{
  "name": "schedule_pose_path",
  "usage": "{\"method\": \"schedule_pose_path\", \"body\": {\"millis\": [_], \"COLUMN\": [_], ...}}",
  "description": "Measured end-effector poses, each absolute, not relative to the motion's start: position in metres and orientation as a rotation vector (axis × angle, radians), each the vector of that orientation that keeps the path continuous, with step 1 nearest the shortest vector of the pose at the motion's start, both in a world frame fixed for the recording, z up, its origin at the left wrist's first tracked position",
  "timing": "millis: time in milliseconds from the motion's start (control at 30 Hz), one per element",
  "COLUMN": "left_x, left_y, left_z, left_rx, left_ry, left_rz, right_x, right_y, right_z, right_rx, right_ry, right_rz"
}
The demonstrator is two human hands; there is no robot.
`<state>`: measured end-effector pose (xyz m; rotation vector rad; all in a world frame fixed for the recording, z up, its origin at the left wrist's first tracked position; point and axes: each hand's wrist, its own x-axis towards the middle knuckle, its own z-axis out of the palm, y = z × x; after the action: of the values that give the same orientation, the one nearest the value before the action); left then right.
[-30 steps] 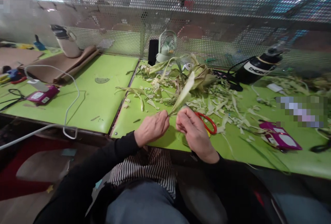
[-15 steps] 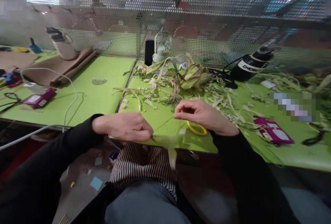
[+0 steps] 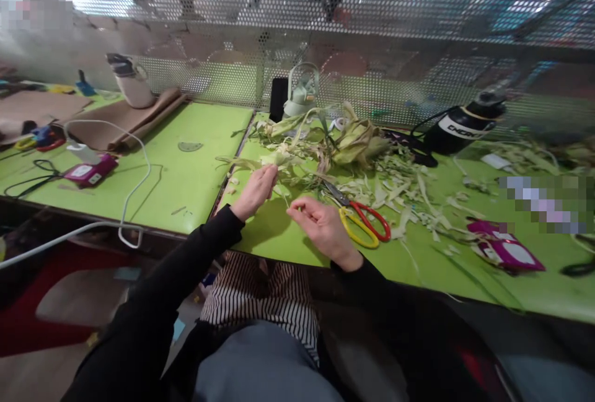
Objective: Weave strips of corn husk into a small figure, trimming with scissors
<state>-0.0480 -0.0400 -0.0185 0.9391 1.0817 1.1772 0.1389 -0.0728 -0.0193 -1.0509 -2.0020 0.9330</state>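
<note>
My left hand (image 3: 257, 191) is closed near the front of the pile, with a pale piece of corn husk (image 3: 279, 159) fanning out beyond its fingertips. Just to its right, my right hand (image 3: 325, 230) pinches the end of a thin pale strip (image 3: 284, 194) that runs up towards the left hand; its far end is hard to make out. Beside the right hand lie scissors (image 3: 341, 194) with one red and one yellow handle. Behind both hands spreads a heap of corn husks (image 3: 356, 142) with many curled scraps around it.
A green lidded bottle (image 3: 300, 101) and a dark phone-like slab (image 3: 279, 97) stand behind the heap. A black bottle (image 3: 465, 124) leans at the right. Magenta boxes (image 3: 90, 171) with cables sit on both sides. Perforated metal panels (image 3: 223, 80) rise along the back of the green table (image 3: 186, 182).
The left hand has moved up and right towards the husk heap. The right hand has shifted left and down, uncovering the scissors. A blurred hanging husk strip now points upward. The view has shifted slightly.
</note>
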Motion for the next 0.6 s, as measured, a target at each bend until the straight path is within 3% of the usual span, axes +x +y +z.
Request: {"method": "schedule_pose_path", "body": {"millis": [233, 433, 600], "left_x": [-0.040, -0.031, -0.036], "left_y": [-0.049, -0.069, -0.079], "left_z": [-0.017, -0.026, -0.026], "left_rx": [0.735, 0.614, 0.648], "left_ry": [0.810, 0.701, 0.750], "left_rz": [1.043, 0.991, 0.948], "right_x": [0.145, 0.125, 0.124], "right_y": [-0.054, -0.048, -0.047], "right_z": [-0.015, -0.026, -0.031], "right_rx": [-1.234, -1.095, -1.186], "right_ry": [-2.072, -1.855, -1.796], "right_rz": [0.667, 1.189, 1.192]}}
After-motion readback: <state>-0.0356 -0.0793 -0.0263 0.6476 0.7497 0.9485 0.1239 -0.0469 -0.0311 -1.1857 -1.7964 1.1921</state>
